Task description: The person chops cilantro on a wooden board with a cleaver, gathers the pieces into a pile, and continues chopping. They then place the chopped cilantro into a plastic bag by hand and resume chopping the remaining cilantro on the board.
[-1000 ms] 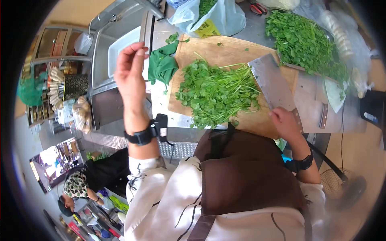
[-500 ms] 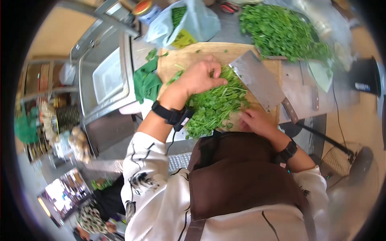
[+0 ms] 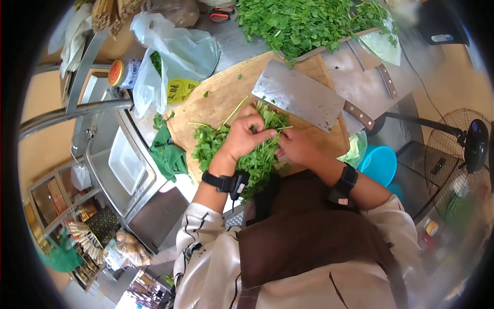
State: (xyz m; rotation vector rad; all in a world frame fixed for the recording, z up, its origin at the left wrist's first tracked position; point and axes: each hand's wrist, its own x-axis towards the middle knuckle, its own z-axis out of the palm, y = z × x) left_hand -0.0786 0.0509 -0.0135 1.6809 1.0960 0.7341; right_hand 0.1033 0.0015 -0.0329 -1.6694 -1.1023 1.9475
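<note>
Steel sink (image 3: 103, 167), wooden board (image 3: 226, 91) — greens (image 3: 259, 160), cleaver (image 3: 298, 95)

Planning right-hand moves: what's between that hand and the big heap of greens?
The cleaver, lying on the cutting board, sits between the right hand and the heap of greens in the head view.

Fingers (image 3: 251, 121) hide some herbs (image 3: 260, 164) — the leafy heap (image 3: 303, 26) (up top) runs off-frame.

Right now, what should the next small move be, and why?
Probably draw the stray stems into line with the bunch: the left hand and right hand are both at the coriander-like greens, those stems stick out sideways, and the cleaver lies untouched on the wooden cutting board.
</note>
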